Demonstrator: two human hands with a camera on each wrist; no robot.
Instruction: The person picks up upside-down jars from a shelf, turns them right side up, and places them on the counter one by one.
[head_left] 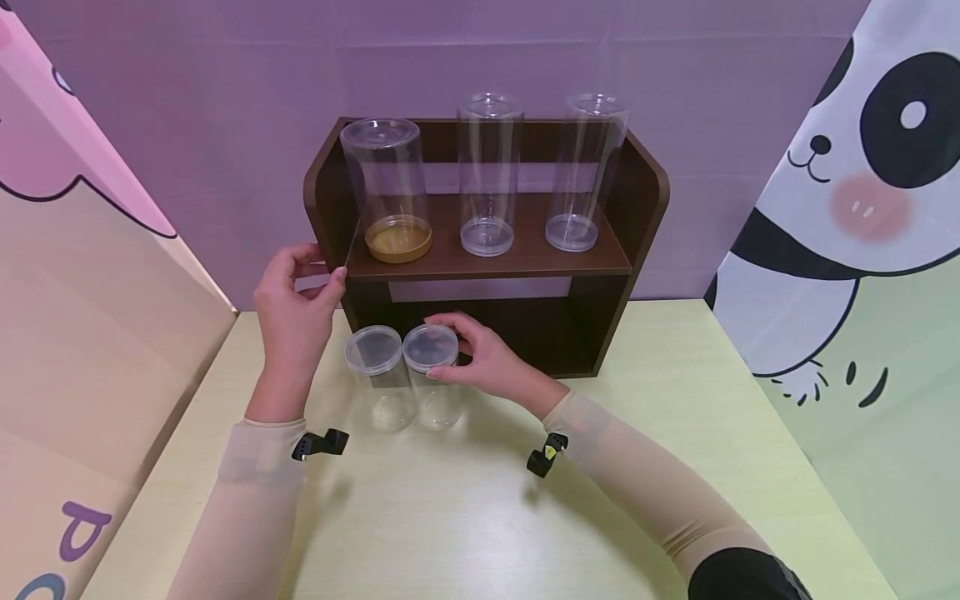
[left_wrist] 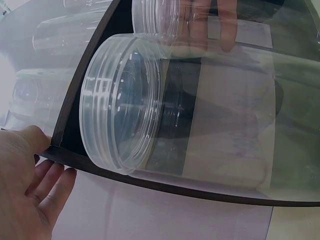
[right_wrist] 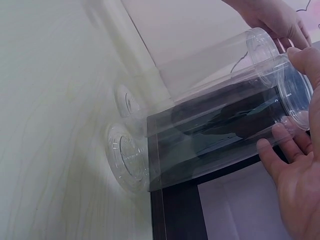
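Two clear lidded jars stand side by side on the table before a dark brown wooden shelf [head_left: 495, 271]. My right hand [head_left: 491, 362] grips the right jar [head_left: 438, 404] near its lid, thumb in front and fingers behind; the right wrist view shows the fingers [right_wrist: 272, 157] around its upper end. Next to it is the left jar [head_left: 392, 404], whose ridged lid [left_wrist: 102, 105] looms large in the left wrist view. With thumb and fingers, my left hand [head_left: 294, 317] pinches the shelf's left side panel around mid-height.
On the upper board stand a wide clear jar [head_left: 386, 179] with a gold-coloured base and two tall, narrow clear jars, one in the middle [head_left: 489, 175] and one at right [head_left: 588, 175]. A purple backdrop [head_left: 225, 125] hangs behind; printed panels flank the pale table [head_left: 450, 517].
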